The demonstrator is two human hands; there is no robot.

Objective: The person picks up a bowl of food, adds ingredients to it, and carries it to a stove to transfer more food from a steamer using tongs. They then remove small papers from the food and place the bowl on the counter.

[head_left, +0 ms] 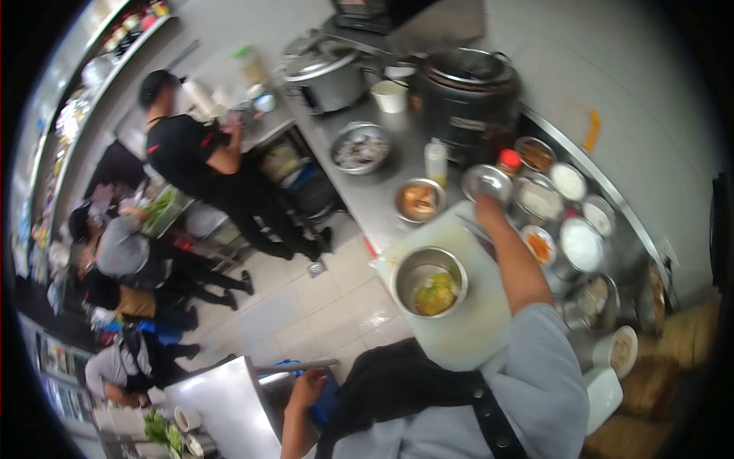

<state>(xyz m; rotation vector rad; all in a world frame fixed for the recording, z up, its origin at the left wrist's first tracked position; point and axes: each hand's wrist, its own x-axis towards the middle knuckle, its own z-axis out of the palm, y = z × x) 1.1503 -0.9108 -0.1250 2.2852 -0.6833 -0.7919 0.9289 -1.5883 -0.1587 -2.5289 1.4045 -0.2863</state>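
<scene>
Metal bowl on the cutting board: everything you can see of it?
The metal bowl is round, silvery, steel-looking, deep-walled and smooth-rimmed, with no lid or handle visible. It sits upright on the pale cutting board. Yellow-green food covers part of its bottom, leaving some metal bare; blur hides what it is. No hand touches the bowl.

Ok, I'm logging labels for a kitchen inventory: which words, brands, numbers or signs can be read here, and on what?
None can be read with certainty.
Pale label on the front of the big black cooker: too blurred to read.
Goods on the upper-left shelf: too small and blurred to make out any lettering.
</scene>
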